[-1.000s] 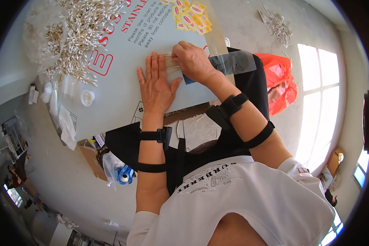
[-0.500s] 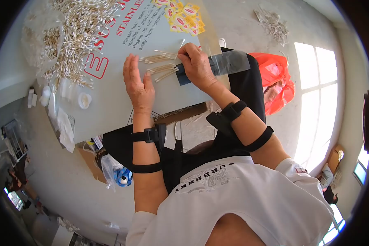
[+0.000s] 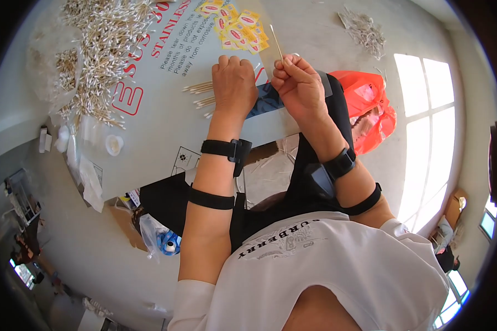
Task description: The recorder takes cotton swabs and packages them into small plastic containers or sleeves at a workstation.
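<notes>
Cotton swab [image 3: 276, 41] pinched in right hand [image 3: 302, 88], held up near right edge of grey table [image 3: 154, 151].
Long axis points away from the wearer, far end leaning slightly left, white tip free; near end hidden in fingertips. Right grip narrow, thumb against fingers. Left hand [image 3: 233, 85] curled, knuckles up; can't tell what it grips underneath. Loose row of swabs [image 3: 204, 88] sticks out left of it, axes roughly left-right, right ends blocked by that hand. Dark pouch [image 3: 266, 105] lies between the hands, partly covered by both. Yellow packets [image 3: 240, 33] beyond them, just left of the raised swab. Big swab heap [image 3: 102, 60] far left, well apart. Red bag [image 3: 361, 96] off table, right.
</notes>
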The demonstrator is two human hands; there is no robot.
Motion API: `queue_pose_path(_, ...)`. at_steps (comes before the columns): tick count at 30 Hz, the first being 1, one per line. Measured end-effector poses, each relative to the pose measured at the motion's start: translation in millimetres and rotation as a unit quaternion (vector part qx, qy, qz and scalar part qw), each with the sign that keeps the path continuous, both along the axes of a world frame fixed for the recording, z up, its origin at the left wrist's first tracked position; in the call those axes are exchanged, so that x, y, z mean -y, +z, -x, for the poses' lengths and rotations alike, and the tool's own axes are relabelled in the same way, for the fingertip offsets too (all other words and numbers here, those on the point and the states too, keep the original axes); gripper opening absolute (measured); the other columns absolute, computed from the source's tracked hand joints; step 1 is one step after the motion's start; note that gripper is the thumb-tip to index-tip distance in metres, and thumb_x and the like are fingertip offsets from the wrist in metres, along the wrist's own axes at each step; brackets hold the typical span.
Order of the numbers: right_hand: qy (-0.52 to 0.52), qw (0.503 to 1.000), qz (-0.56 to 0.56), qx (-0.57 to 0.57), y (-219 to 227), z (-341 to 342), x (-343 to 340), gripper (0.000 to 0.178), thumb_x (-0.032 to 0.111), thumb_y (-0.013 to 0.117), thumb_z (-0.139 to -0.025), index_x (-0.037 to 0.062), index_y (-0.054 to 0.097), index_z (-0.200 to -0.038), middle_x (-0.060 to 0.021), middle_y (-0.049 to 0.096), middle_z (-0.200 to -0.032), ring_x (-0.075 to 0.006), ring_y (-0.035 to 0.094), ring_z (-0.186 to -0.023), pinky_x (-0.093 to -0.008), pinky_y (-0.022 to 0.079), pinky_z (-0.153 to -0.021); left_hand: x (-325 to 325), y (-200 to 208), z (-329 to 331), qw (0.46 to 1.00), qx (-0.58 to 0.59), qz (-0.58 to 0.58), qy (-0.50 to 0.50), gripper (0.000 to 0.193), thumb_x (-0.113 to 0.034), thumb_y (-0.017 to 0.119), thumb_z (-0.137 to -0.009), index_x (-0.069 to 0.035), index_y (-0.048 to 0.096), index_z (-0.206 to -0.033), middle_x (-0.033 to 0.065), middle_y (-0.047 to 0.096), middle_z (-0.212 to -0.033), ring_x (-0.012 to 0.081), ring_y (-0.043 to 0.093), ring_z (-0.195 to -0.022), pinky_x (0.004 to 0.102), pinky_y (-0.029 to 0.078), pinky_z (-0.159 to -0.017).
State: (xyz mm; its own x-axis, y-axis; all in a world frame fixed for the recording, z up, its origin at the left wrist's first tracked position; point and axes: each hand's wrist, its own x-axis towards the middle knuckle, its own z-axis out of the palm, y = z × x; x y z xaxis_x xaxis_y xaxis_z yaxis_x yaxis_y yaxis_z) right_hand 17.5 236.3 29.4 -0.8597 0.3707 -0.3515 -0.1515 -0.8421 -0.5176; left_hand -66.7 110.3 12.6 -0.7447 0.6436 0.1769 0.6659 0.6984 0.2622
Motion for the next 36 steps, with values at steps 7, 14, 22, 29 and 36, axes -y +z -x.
queue_pose_path(7, 0.399, 0.714, -0.573, -0.053, 14.3, -61.3, 15.8, 0.004, 0.001, 0.063, -0.079, -0.0001, 0.062, -0.083, -0.0139, 0.062, -0.075, -0.0286, 0.062, -0.073, -0.0373, 0.049, -0.067, 72.3, 16.0, 67.3, 0.998, -0.03, 0.01, -0.061, 0.007, -0.005, 0.067, -0.075, -0.007, 0.061, -0.078, 0.006, 0.059, -0.082, 0.0277, 0.054, -0.087, 0.0413, 0.044, -0.074)
queue_pose_path(14, 0.432, 0.555, -0.71, -0.04, 0.6, -51.8, 47.1, 0.011, 0.01, 0.067, -0.08, 0.0023, 0.059, -0.078, -0.013, 0.064, -0.08, -0.0364, 0.061, -0.078, -0.0413, 0.048, -0.066, 85.8, 1.1, 33.0, 0.997, 0.037, -0.029, -0.063, 0.007, -0.006, 0.065, -0.08, -0.009, 0.06, -0.082, 0.0049, 0.057, -0.086, 0.0273, 0.053, -0.091, 0.0403, 0.043, -0.077)
queue_pose_path(22, 0.26, 0.72, -0.635, 0.102, -6.9, 53.1, 28.6, 0.007, 0.006, 0.065, -0.082, -0.0006, 0.064, -0.084, -0.0075, 0.066, -0.072, -0.0154, 0.059, -0.063, -0.0292, 0.047, -0.061, 90.0, -5.9, -36.6, 0.997, 0.03, -0.057, 0.045, 0.07, -0.034, 0.066, -0.086, -0.004, 0.037, -0.142, 0.0141, 0.034, -0.149, 0.0332, 0.028, -0.14, 0.0533, 0.021, -0.111)
queue_pose_path(29, 0.219, 0.683, -0.697, -0.006, -12.4, 76.5, 30.3, 0.009, 0.004, 0.065, -0.08, -0.0015, 0.063, -0.087, -0.0094, 0.065, -0.078, -0.0166, 0.061, -0.069, -0.0304, 0.049, -0.064, 98.9, -8.9, -32.0, 0.997, 0.065, 0.003, 0.045, 0.088, -0.047, 0.066, -0.083, -0.005, 0.026, -0.149, 0.0161, 0.023, -0.157, 0.0309, 0.018, -0.146, 0.0554, 0.009, -0.116)
queue_pose_path(36, 0.184, 0.684, -0.705, 0.045, -16.8, 11.1, 48.7, 0.008, 0.004, 0.065, -0.077, 0.0036, 0.064, -0.086, -0.0116, 0.061, -0.081, -0.0326, 0.062, -0.077, -0.0377, 0.05, -0.067, 101.6, -9.2, -42.3, 0.995, 0.088, 0.018, 0.048, 0.091, -0.048, 0.068, -0.081, -0.005, 0.026, -0.15, 0.0156, 0.023, -0.157, 0.0302, 0.017, -0.147, 0.0568, 0.009, -0.116)
